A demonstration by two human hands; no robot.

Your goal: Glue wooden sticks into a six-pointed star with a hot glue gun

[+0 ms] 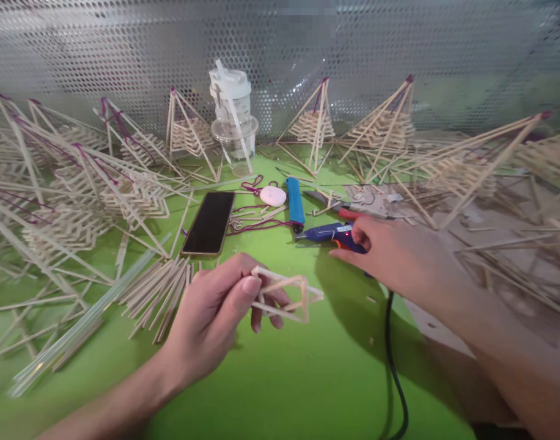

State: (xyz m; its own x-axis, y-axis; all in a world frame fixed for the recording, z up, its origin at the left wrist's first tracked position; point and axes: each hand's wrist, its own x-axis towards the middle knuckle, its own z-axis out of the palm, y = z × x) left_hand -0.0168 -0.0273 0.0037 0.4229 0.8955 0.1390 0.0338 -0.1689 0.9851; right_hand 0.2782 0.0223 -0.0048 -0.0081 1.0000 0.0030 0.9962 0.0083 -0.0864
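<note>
The small, pale wooden-stick frame [304, 294] was pinched in the left hand [218, 299] above the bright-green tabletop [302, 385]; squeezing too hard might have sprung its joints. The right hand [392, 250], fingers bent, was at the dark-blue plastic glue gun [323, 232], its grip unclear.

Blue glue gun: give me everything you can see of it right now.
The glue gun is dark blue and looks plastic, with a pale label, a small lit red light and an orange trigger. Its nozzle points left, close to the near end of a blue tool. The right grip is at its rear, hiding part of the body; how firmly is unclear. A black cord emerges below the wrist, its join hidden.
</note>
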